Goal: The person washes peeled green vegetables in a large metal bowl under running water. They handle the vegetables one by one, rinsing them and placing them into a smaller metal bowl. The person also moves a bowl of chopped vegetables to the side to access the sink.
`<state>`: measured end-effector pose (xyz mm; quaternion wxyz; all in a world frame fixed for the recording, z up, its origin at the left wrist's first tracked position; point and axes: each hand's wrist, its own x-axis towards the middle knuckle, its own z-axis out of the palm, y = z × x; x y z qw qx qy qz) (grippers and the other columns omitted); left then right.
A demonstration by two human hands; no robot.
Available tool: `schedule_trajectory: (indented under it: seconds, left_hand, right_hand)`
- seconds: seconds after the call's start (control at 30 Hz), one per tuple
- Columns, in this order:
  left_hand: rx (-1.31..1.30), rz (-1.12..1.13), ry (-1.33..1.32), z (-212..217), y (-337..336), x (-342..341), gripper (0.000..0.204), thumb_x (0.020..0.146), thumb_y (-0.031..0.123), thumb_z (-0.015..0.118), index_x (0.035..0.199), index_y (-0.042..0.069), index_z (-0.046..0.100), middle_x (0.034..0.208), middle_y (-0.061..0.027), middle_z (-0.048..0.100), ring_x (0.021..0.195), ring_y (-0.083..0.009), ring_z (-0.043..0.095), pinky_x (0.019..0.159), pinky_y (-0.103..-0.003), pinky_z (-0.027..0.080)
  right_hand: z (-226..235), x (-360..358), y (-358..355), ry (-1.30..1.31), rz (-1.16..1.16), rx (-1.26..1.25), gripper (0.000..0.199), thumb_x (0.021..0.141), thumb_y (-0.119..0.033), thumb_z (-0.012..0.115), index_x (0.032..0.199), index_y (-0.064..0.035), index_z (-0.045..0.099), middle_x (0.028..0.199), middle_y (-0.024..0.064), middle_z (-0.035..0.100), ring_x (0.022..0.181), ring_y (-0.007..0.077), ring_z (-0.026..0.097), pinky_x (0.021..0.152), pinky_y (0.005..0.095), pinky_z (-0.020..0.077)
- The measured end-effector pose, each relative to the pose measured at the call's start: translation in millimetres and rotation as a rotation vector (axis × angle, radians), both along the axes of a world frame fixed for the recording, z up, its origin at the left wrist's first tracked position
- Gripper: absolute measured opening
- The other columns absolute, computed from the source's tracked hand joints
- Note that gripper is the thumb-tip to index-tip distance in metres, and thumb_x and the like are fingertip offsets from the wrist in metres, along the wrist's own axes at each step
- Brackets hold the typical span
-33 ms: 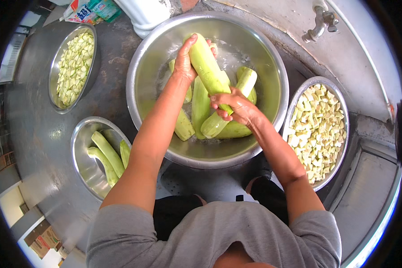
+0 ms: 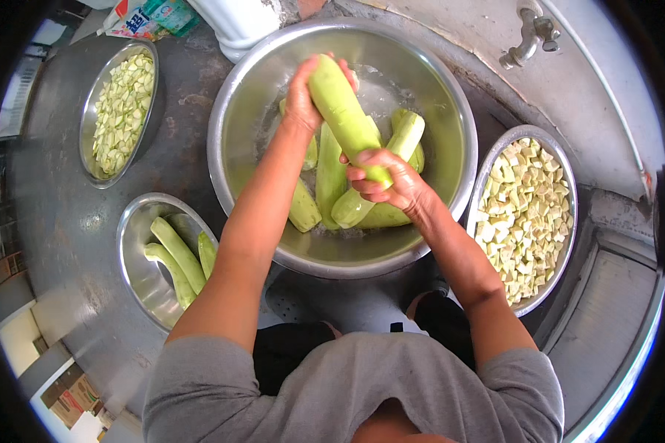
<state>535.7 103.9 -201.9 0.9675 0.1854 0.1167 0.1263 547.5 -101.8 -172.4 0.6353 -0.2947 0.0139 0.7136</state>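
Head view: the left hand [image 2: 307, 92] is clamped on the top end of a pale green gourd [image 2: 347, 118], and the right hand [image 2: 388, 181] is wrapped round its lower end, fingers [image 2: 369, 176] curled over it. Between them the gourd hangs tilted over the middle of the big steel basin [image 2: 229, 111], lifted out of the water rather than lying in it; a grip at both ends looks meant to steady a long, wet, slippery thing while it is rubbed clean.

Below it more peeled gourds [image 2: 332, 184] lie in shallow water at the basin's bottom, fanned toward the near rim, probably soaking.

Just right of the basin, touching or nearly touching its rim, a steel bowl [image 2: 561, 166] holds pale cut cubes [image 2: 524, 214]. At the basin's near left a smaller bowl [image 2: 137, 258] holds a few whole gourds [image 2: 174, 258] laid side by side. Farther left, near the far corner of the grey floor [image 2: 59, 236], a third bowl [image 2: 89, 111] is full of cut pieces [image 2: 122, 103]. All three sit within easy arm's reach, whole and cut kept apart.

Beyond the basin's far right rim a tap [image 2: 528, 37] stands out from a concrete ledge [image 2: 591, 111]. The person's grey shirt [image 2: 362, 391] fills the lower edge.
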Motion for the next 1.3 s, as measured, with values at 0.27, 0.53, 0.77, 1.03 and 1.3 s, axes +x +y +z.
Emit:
schedule_trajectory:
  seconds: [0.27, 0.53, 0.77, 1.03, 1.3]
  left_hand:
    - [0.013, 0.052, 0.247, -8.8, 21.5, -0.5, 0.036, 0.085, 0.031, 0.059, 0.105, 0.002, 0.054, 0.088, -0.0113, 0.061, 0.081, -0.0249, 0.061, 0.073, -0.042, 0.052]
    - [0.389, 0.015, 0.668, -35.1, -8.3, -52.0, 0.046, 0.078, 0.027, 0.072, 0.111, 0.004, 0.052, 0.093, -0.0106, 0.060, 0.076, -0.0240, 0.061, 0.069, -0.039, 0.053]
    - [0.132, -0.041, 0.653, -60.1, 25.6, -60.5, 0.055, 0.081, 0.049, 0.064, 0.113, 0.005, 0.052, 0.096, -0.0106, 0.058, 0.084, -0.0262, 0.059, 0.076, -0.044, 0.052]
    - [-0.231, 0.030, 0.396, -72.9, 8.1, -57.6, 0.063, 0.090, 0.058, 0.042, 0.119, 0.003, 0.050, 0.100, -0.0172, 0.060, 0.087, -0.0303, 0.061, 0.080, -0.048, 0.052]
    - [-0.167, 0.052, 0.492, -69.3, 15.4, -66.2, 0.068, 0.090, 0.061, 0.038, 0.119, 0.001, 0.049, 0.097, -0.0164, 0.061, 0.084, -0.0281, 0.062, 0.081, -0.046, 0.053]
  right_hand:
    - [2.4, 2.3, 38.8, -0.105, -0.079, -0.071, 0.035, 0.085, -0.026, 0.060, 0.105, -0.0005, 0.047, 0.075, 0.0045, 0.048, 0.042, 0.0066, 0.035, 0.033, 0.0187, 0.0267]
    - [-52.8, 100.2, 69.7, -1.641, 0.572, 0.007, 0.062, 0.079, -0.060, 0.057, 0.106, -0.0038, 0.065, 0.104, 0.0115, 0.066, 0.095, 0.0314, 0.061, 0.089, 0.0378, 0.0462]
    - [-186.6, 156.2, 98.0, -0.848, -0.332, -0.684, 0.040, 0.091, -0.036, 0.046, 0.102, -0.0022, 0.065, 0.098, 0.0126, 0.067, 0.083, 0.0241, 0.064, 0.081, 0.0399, 0.0494]
    - [-33.6, 79.0, 103.3, -1.065, 0.094, -0.162, 0.031, 0.088, -0.022, 0.056, 0.110, 0.0000, 0.062, 0.098, 0.0112, 0.066, 0.087, 0.0185, 0.063, 0.078, 0.0318, 0.0498]
    - [-157.7, 178.8, 111.0, -0.520, -0.347, -0.395, 0.028, 0.089, -0.026, 0.055, 0.078, -0.0005, 0.062, 0.084, 0.0110, 0.066, 0.082, 0.0226, 0.064, 0.079, 0.0343, 0.0507]
